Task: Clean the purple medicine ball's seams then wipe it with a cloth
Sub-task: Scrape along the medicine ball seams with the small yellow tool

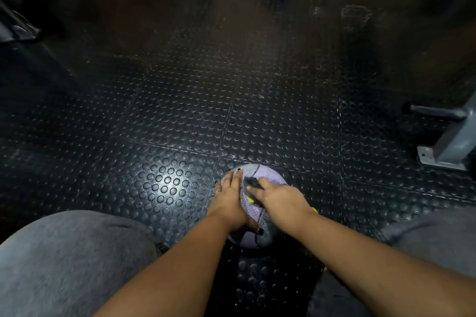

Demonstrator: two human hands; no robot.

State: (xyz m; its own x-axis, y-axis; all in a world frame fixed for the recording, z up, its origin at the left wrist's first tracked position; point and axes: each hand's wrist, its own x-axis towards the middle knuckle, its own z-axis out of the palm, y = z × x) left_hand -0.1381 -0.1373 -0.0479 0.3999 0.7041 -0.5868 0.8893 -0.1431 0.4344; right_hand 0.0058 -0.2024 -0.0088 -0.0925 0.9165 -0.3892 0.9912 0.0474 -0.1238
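Here, my left hand (229, 195) lies spread flat on the purple medicine ball (257, 171), at its left edge; my right hand (279, 200) clenches a brush (252, 182); studded floor (180, 110) stretches ahead.

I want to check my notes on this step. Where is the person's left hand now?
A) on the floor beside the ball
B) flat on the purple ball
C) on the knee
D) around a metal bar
B: the left hand lies with straight fingers on the left side of the purple ball, while the right hand grips a yellow-handled tool against it.
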